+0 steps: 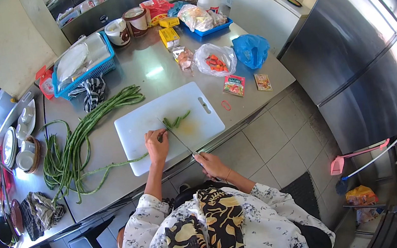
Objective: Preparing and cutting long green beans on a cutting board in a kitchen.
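My right hand [211, 165] grips the handle of a kitchen knife [179, 139], whose blade slants over a white cutting board [133, 126]. Beside the blade, my left hand [157, 143] holds a long bean [127, 161] against the board, and its tail runs off the left edge. Several short cut bean pieces [178, 119] lie just right of the knife's tip, by a yellowish stain. A large bunch of long beans [88, 131] is spread over the steel table [116, 192] left of the board. My left fingers hide the bean's end at the blade.
Beyond the board are a clear bag of red chillies [216, 63], a blue plastic bag [252, 50] and a seasoning packet [234, 86]. A blue basket [87, 77] and striped cloth [94, 93] stand at back left. Dishes [26, 161] line the left side; a steel refrigerator [351, 62] rises at right.
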A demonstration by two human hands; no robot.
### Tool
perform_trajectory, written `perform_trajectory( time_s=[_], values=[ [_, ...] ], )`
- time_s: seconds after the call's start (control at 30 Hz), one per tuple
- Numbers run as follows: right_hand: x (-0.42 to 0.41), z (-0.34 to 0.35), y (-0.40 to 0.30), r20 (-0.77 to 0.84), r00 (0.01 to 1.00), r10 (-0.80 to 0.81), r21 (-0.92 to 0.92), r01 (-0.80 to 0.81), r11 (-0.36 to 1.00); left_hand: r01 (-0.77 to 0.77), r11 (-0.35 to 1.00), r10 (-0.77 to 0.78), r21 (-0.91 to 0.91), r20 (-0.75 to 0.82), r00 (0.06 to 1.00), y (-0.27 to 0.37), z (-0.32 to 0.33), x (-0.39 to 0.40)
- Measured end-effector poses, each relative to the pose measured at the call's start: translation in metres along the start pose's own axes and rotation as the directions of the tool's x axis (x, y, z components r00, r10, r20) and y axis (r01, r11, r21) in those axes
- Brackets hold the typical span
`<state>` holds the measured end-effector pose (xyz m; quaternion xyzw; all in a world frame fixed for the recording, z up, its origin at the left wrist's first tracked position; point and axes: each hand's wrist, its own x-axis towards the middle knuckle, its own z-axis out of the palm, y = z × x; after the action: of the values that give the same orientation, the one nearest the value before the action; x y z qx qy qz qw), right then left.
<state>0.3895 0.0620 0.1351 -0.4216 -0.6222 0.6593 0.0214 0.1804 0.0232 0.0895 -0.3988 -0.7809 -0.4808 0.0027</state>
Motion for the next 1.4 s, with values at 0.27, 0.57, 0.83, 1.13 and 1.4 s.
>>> perform_trajectory(
  time_s=[0.27,0.57,0.83,1.13,1.4],
  values=[
    [0.005,0.003,0.013,-0.072,0.94,-0.332,-0.301,0.297,0.906,0.036,0.977,-0.042,0.211,0.025,0.999,0.014,-0.029,-0.015],
    [0.001,0.006,0.004,0.015,0.95,-0.311,-0.391,0.292,0.873,0.089,0.988,-0.088,0.124,-0.007,0.996,0.007,-0.032,-0.02],
    [0.001,0.007,0.003,0.009,0.939,-0.343,-0.407,0.316,0.857,0.02,0.993,-0.025,0.12,0.043,0.999,0.007,-0.035,-0.015],
    [0.008,0.01,0.001,0.036,0.947,-0.32,-0.404,0.307,0.862,0.036,0.998,-0.038,0.06,0.039,0.999,0.008,-0.036,-0.013],
    [0.038,0.026,-0.003,0.061,0.93,-0.364,-0.425,0.354,0.833,0.039,0.998,-0.041,0.04,0.04,0.998,0.007,-0.035,-0.013]
  ],
)
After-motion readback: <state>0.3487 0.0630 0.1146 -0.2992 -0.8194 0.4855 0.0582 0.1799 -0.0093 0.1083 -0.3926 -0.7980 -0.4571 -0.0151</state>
